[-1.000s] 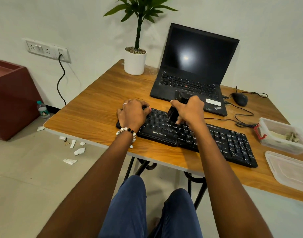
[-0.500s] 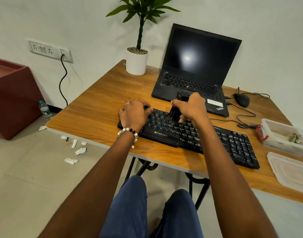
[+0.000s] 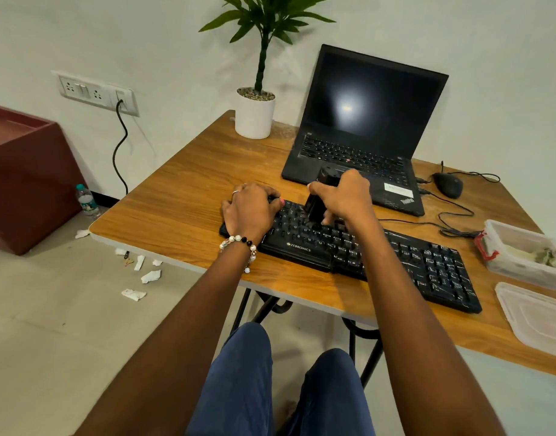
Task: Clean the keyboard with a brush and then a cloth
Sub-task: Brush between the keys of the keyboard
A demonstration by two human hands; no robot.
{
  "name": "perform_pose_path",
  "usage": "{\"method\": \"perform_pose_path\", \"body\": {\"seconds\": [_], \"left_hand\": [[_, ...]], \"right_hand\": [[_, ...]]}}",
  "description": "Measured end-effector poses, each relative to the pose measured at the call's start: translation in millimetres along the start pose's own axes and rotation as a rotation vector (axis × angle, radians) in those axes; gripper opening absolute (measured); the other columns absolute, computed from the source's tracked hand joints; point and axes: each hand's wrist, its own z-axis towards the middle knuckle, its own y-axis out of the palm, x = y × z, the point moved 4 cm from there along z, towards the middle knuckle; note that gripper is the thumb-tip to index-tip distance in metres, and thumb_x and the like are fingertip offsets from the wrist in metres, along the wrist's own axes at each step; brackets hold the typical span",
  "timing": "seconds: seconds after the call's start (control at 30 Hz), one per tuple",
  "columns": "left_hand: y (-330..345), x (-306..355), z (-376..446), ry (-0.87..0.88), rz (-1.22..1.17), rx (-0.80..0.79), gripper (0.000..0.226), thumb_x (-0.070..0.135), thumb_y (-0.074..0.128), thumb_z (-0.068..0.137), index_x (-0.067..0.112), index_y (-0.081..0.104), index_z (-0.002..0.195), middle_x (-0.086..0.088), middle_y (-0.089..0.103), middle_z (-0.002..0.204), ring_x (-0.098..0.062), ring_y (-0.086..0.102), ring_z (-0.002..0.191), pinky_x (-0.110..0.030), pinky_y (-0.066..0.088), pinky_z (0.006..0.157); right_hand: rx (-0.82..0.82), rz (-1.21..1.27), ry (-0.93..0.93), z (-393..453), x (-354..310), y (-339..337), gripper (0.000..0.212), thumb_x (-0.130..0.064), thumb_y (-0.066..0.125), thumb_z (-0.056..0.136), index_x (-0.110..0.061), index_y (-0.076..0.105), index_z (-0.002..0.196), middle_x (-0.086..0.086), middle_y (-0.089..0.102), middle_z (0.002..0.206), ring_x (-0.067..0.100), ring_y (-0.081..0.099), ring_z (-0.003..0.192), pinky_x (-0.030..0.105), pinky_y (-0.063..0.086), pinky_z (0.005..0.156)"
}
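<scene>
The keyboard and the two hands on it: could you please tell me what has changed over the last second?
Very little. The right hand holds the black brush on the left half of the keyboard as before, with hardly any visible shift along the keys. The left hand still grips the keyboard's left end. Nothing was picked up or let go, and the keyboard, laptop and container stayed put.
</scene>
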Motion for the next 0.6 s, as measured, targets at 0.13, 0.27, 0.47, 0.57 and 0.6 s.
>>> {"method": "perform_pose_path", "body": {"seconds": [0.13,0.27,0.47,0.57,0.6], "left_hand": [[2,-1,1,-0.004,-0.010,-0.001,0.022,0.048,0.063,0.087,0.039,0.070,0.106,0.010,0.064,0.118,-0.017,0.044,0.125,-0.046,0.032,0.096],[1,0,1,0.000,-0.002,0.001,0.023,0.048,0.063,0.087,0.039,0.070,0.106,0.010,0.063,0.120,-0.017,0.044,0.126,-0.046,0.032,0.096],[1,0,0,0.006,0.009,-0.001,0.023,0.048,0.062,0.088,0.039,0.070,0.107,0.009,0.063,0.119,-0.017,0.044,0.125,-0.044,0.032,0.094],[1,0,0,0.000,0.003,-0.006,0.022,0.049,0.062,0.088,0.039,0.069,0.106,0.008,0.062,0.120,-0.017,0.044,0.125,-0.044,0.032,0.094],[1,0,0,0.000,0.004,-0.006,0.022,0.049,0.061,0.088,0.039,0.069,0.106,0.008,0.062,0.120,-0.017,0.044,0.125,-0.044,0.032,0.093]], "right_hand": [[-0.063,0.138,-0.001,3,-7,-13,0.031,-0.023,0.075,0.083,0.003,0.062,0.094,0.011,0.070,0.074,0.019,0.057,0.037,0.029,0.050,0.040],[0.100,0.062,-0.087,1,-4,1,0.037,-0.034,0.071,0.088,0.001,0.060,0.094,0.012,0.070,0.074,0.016,0.063,0.038,0.024,0.052,0.041],[-0.032,-0.015,-0.005,-3,-6,2,0.031,-0.027,0.073,0.082,-0.001,0.059,0.092,0.012,0.070,0.070,0.021,0.061,0.038,0.030,0.052,0.045],[-0.089,0.164,0.039,-2,-9,-6,0.035,-0.025,0.077,0.079,0.001,0.063,0.097,0.017,0.073,0.083,0.020,0.057,0.037,0.028,0.048,0.039],[-0.058,0.189,0.019,-3,-10,-6,0.036,-0.026,0.077,0.081,0.002,0.062,0.098,0.016,0.073,0.084,0.021,0.059,0.037,0.028,0.049,0.039]]}}
